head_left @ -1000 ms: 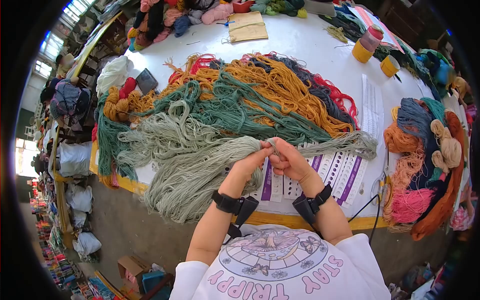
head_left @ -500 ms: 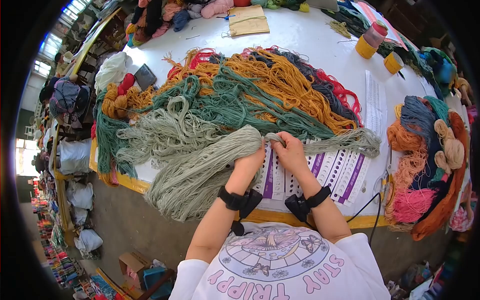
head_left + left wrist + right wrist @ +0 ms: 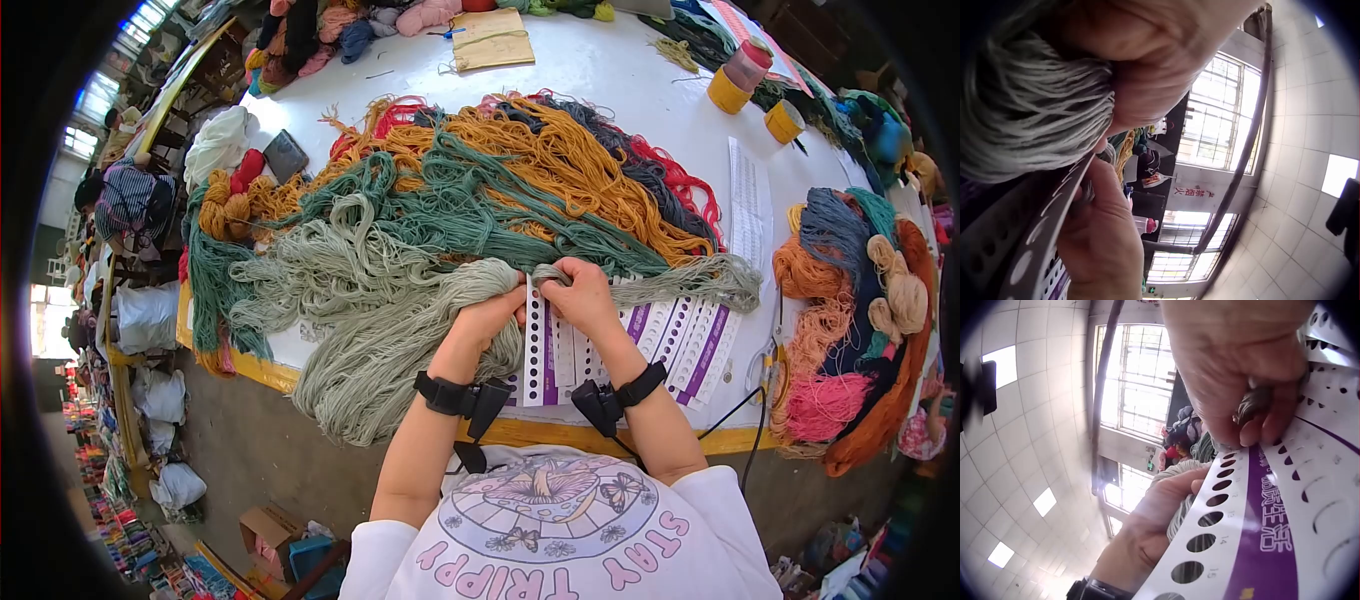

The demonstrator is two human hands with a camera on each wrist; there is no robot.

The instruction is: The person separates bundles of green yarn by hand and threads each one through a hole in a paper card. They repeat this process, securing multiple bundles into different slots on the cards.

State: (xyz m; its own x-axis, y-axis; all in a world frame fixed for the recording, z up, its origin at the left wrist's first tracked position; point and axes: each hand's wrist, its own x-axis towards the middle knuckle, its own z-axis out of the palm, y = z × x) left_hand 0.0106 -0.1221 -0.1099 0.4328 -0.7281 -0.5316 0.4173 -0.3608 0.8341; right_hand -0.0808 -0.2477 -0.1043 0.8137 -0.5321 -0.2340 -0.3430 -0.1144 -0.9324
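Note:
My left hand (image 3: pixel 492 315) grips the thick head of a grey-green yarn hank (image 3: pixel 400 340), whose strands fan out to the left and over the table's front edge. Just across a narrow gap, my right hand (image 3: pixel 585 295) pinches a gathered twist of the same yarn (image 3: pixel 1255 403) between thumb and fingers. A white and purple punched yarn card (image 3: pixel 537 350) lies between the hands, its far end right at the fingertips. Numbered holes run along this card (image 3: pixel 1260 519) in the right wrist view. In the left wrist view, the hank (image 3: pixel 1035 112) bulges beside my palm.
Green yarn (image 3: pixel 450 220), mustard yarn (image 3: pixel 570 170) and red yarn (image 3: pixel 690 190) heap behind the hands. More punched cards (image 3: pixel 690 350) lie to the right, near scissors (image 3: pixel 765 362) and a pile of coloured skeins (image 3: pixel 820 300). A cable (image 3: pixel 757 420) hangs over the front edge.
My hands, together one second ago, have drawn apart. The punched card between them now shows more fully, with its row of holes up to the fingertips.

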